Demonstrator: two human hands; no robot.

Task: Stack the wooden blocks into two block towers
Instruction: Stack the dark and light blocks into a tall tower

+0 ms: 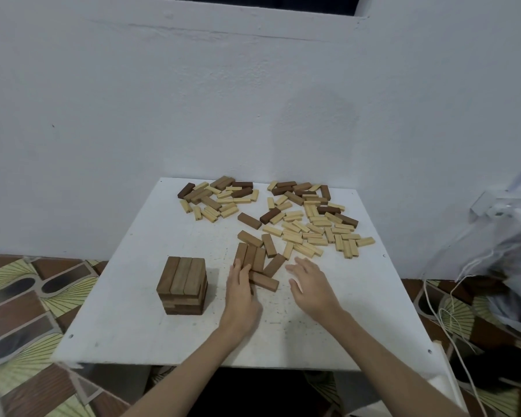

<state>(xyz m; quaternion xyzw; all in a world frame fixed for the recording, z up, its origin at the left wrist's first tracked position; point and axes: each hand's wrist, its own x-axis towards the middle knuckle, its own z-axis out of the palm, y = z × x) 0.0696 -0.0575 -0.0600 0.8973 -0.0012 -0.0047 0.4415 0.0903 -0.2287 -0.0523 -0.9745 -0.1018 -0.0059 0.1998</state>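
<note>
- Your white table (127,311) carries all the wooden blocks; nothing on it sits inside a box or tray.
- At 9 o'clock from your hands stands one block tower (182,285), several layers of brown blocks, with three blocks lying side by side on top.
- Your left hand (240,291) rests at the centre of the table, its fingers (242,270) touching the near ends of a few brown blocks (250,257) laid side by side; you cannot tell from here whether it grips one or only presses against them.
- One more brown block (263,281) lies flat just at 3 o'clock of that hand, touching it.
- Your right hand (310,284) hovers or rests with fingers spread and loose, holding nothing, just at 3 o'clock of the brown cluster.
- At 12 o'clock, near the table's far edge, a mixed pile of light and dark blocks (217,198) lies scattered.
- At 1 o'clock spreads a larger pile, mostly pale blocks (316,227) with a few dark ones.
- A clear plastic bag (506,260) with dark contents you cannot make out sits off the table at 3 o'clock, with white cord (442,314) trailing beside it on the patterned floor (27,299).
</note>
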